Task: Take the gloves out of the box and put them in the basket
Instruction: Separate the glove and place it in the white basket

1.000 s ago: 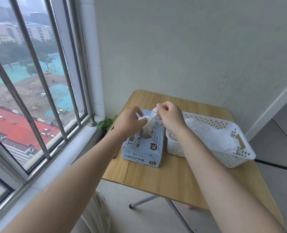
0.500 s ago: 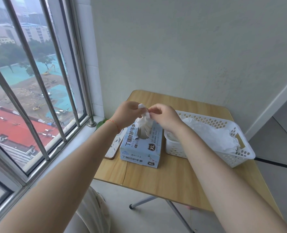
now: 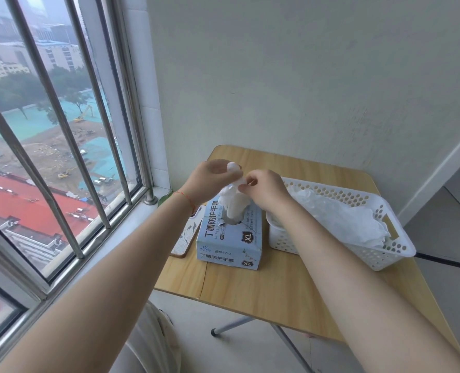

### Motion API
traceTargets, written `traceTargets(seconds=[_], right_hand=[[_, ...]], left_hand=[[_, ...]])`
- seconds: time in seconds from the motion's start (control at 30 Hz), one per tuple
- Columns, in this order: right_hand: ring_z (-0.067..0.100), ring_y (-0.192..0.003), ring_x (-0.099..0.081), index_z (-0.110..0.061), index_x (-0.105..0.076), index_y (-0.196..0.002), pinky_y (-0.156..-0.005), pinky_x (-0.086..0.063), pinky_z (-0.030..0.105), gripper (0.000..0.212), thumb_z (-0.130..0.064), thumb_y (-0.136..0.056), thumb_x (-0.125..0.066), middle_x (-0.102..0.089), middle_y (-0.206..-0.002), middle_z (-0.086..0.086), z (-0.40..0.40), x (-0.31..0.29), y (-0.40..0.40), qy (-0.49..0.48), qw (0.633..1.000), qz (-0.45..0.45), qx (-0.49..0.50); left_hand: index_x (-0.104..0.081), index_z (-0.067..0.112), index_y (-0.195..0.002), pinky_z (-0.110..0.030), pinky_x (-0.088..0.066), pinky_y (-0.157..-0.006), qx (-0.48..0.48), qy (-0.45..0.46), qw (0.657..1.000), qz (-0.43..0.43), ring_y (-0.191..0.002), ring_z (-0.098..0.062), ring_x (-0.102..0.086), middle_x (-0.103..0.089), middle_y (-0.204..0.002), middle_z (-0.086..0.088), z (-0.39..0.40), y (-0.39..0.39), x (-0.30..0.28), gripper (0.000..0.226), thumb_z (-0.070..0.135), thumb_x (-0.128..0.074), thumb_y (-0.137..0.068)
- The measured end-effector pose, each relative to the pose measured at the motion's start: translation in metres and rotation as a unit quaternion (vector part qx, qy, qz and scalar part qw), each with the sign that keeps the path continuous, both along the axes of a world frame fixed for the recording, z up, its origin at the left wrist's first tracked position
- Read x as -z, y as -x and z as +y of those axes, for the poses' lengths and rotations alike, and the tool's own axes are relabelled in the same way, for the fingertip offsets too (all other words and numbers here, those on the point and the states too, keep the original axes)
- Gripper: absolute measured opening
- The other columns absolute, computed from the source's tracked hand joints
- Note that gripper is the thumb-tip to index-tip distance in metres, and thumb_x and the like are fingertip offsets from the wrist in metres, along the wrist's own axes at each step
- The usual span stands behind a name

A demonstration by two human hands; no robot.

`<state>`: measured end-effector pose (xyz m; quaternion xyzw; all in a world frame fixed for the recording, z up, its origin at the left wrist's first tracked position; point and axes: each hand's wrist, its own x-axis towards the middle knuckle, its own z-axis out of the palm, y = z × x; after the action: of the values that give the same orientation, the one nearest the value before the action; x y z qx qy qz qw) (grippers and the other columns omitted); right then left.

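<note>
In the head view, both hands meet above the blue glove box, which sits on the wooden table just left of the white basket. The left hand pinches the top of a white glove, and the right hand pinches the same glove just beside it; the glove's lower end runs down into the box's opening. Judging from this, the step is drawing the glove free. It would go best as a straight upward pull, slow enough that the light box is not lifted and the next gloves are not dragged out in a clump, then a short carry right to drop it onto the white gloves already in the basket. How much of the glove remains inside the box is hidden, as is the stock left in it. The fingertips are partly masked by the glove, so the exact grip is hard to read. A flat patterned object left of the box is half covered and cannot be identified.
</note>
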<state>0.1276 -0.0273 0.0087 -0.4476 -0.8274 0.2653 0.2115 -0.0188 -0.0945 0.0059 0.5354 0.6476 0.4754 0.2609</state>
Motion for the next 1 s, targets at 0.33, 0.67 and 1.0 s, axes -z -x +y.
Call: traceTargets(seconds=[0.33, 0.67, 1.0], right_hand=[[0.008, -0.076, -0.056, -0.011, -0.068, -0.089, -0.06, -0.04, 0.019, 0.015, -0.01, -0.091, -0.052, -0.066, -0.087, -0.004, -0.002, -0.014, 0.008, -0.042, 0.99, 0.135, 0.018], [0.015, -0.075, -0.06, -0.016, -0.07, -0.086, -0.066, -0.049, 0.03, 0.011, -0.013, -0.088, -0.059, -0.066, -0.081, -0.002, 0.006, -0.003, 0.004, 0.059, 0.994, 0.088, -0.001], [0.022, -0.078, -0.063, -0.009, -0.068, -0.087, -0.082, -0.056, 0.044, 0.012, -0.008, -0.088, -0.056, -0.064, -0.077, -0.001, 0.017, -0.009, 0.006, 0.062, 0.983, 0.169, 0.032]], left_hand=[[-0.044, 0.02, -0.131, -0.032, -0.045, -0.073, -0.038, 0.127, 0.97, 0.203, -0.093, -0.023, -0.057, -0.058, -0.107, -0.001, -0.002, -0.003, 0.035, 0.056, 0.031, -0.069, -0.082], [-0.041, 0.033, -0.143, -0.034, -0.043, -0.102, 0.089, 0.099, 0.988, -0.075, -0.122, -0.011, -0.053, -0.053, -0.135, 0.005, -0.003, 0.0, 0.025, 0.082, 0.044, -0.074, -0.069], [-0.048, 0.021, -0.135, -0.019, -0.035, -0.064, -0.067, 0.057, 0.992, 0.094, -0.09, -0.014, -0.053, -0.058, -0.106, 0.004, -0.002, -0.019, 0.037, 0.058, 0.032, -0.073, -0.083]])
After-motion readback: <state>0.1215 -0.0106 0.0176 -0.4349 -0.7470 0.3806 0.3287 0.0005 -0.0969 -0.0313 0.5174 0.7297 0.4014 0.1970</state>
